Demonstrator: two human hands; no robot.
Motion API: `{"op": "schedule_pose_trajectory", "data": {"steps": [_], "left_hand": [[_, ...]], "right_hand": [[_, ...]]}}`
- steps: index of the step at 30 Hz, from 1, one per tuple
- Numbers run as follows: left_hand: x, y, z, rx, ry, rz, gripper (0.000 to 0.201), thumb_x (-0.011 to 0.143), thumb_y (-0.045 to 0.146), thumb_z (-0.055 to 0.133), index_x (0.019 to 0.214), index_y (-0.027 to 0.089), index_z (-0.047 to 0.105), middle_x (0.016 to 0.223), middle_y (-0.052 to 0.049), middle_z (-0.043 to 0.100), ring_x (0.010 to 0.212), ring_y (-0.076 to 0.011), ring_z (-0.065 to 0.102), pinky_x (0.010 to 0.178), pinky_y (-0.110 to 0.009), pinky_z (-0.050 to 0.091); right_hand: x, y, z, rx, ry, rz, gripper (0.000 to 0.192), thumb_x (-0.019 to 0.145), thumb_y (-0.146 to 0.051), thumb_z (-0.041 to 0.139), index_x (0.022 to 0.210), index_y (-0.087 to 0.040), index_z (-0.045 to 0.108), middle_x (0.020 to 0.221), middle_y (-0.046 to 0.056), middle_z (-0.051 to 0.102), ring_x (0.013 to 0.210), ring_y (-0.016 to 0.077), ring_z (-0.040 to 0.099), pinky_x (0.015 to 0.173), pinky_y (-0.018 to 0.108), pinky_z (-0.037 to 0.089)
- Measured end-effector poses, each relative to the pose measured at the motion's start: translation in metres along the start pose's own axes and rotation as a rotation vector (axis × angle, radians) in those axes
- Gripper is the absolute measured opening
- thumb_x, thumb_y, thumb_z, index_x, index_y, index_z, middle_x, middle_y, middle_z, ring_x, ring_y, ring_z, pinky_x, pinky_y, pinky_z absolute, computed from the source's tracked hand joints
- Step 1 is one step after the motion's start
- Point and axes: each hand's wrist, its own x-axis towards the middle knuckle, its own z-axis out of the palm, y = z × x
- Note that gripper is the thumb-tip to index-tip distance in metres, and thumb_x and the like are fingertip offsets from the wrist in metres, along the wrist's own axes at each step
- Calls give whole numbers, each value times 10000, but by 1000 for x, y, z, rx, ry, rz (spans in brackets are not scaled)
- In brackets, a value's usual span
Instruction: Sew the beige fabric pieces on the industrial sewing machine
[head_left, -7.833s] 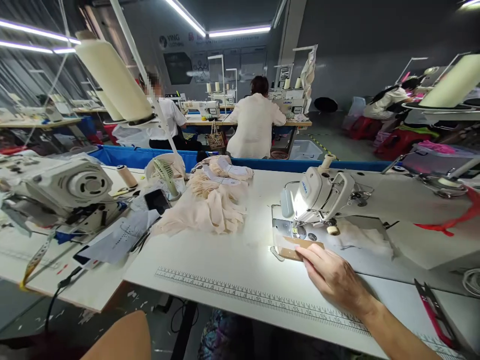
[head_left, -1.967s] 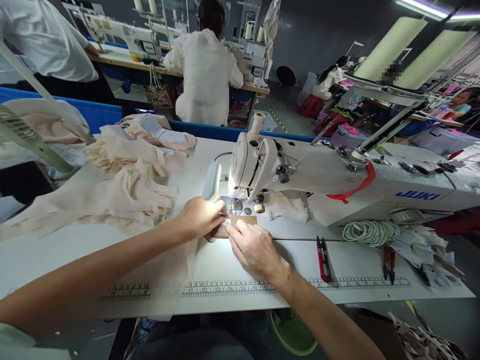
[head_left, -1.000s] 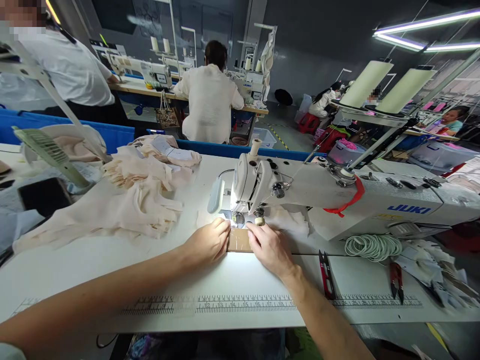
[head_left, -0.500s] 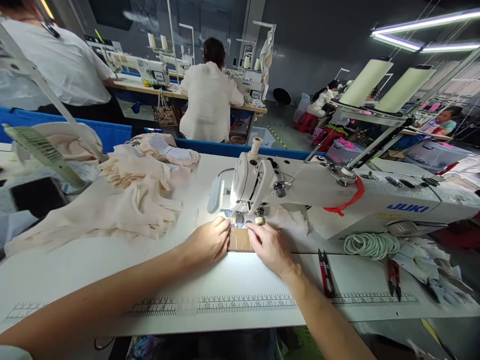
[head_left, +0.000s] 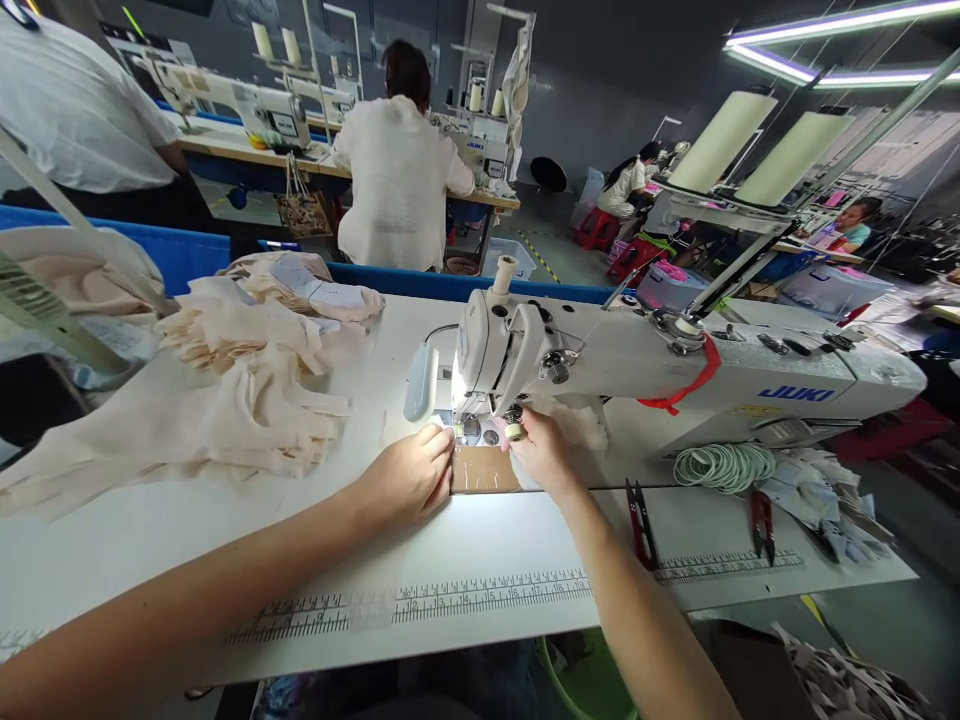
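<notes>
In the head view, the left hand (head_left: 409, 478) is resting palm down on the white counter (head_left: 225, 540), its fingers curled loosely and their tips pressing against the left edge of a small flat brown cardboard-like rectangular piece (head_left: 484, 468), touching it rather than gripping it. The right hand (head_left: 541, 450) is lying just beside that piece on its right edge, its fingers reaching up under the head of the white industrial sewing machine (head_left: 637, 365); whether they are pinching anything there I cannot tell. The brown piece is lying flat between the two hands, directly below the needle area and lit by the machine's lamp. Beyond the left hand and off to its left, a heap of pale peach fabric pieces (head_left: 247, 390) is spreading across the counter. To the right of the right hand, a red-and-black thread snipper (head_left: 639, 512) is lying on the counter, with a coil of white elastic cord (head_left: 721, 465) further right and a second red snipper (head_left: 763, 520) near it. A printed black ruler scale (head_left: 480, 595) is running along the counter edge closer to the person than both hands. Far ahead, a person in a white shirt (head_left: 397, 180) is sitting at another machine, back turned.
</notes>
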Motion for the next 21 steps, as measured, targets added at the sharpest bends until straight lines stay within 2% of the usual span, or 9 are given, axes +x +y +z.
{"op": "schedule_pose_trajectory", "data": {"steps": [5,10,16,21], "left_hand": [[1,0,-1,-67,-19,-32,287,946,147,399,974,102,681,987,-164,659,944,-276,610,791,-396,585],[3,-1,-1,-42,-68,-63,295,955,162,397,1026,118,679,982,-150,662,950,-274,611,802,-399,579],[5,-1,0,37,-60,-51,317,958,152,361,935,96,672,952,-158,658,912,-276,609,754,-383,575],[8,-4,0,-54,-71,-115,258,955,156,386,979,132,642,979,-141,656,935,-273,612,781,-393,557]], "right_hand": [[-9,-4,1,-2,42,3,354,921,-427,460,624,-236,432,537,-9,540,544,133,513,581,240,406],[-14,-14,1,-39,40,11,408,946,-460,445,608,-238,387,538,-16,526,544,123,480,585,238,382],[-15,-16,4,-59,70,37,410,948,-390,446,573,-236,383,499,-18,498,524,127,473,572,243,363],[-22,-17,3,-138,62,10,366,959,-361,475,621,-229,431,514,-28,508,510,119,468,548,241,333]]}}
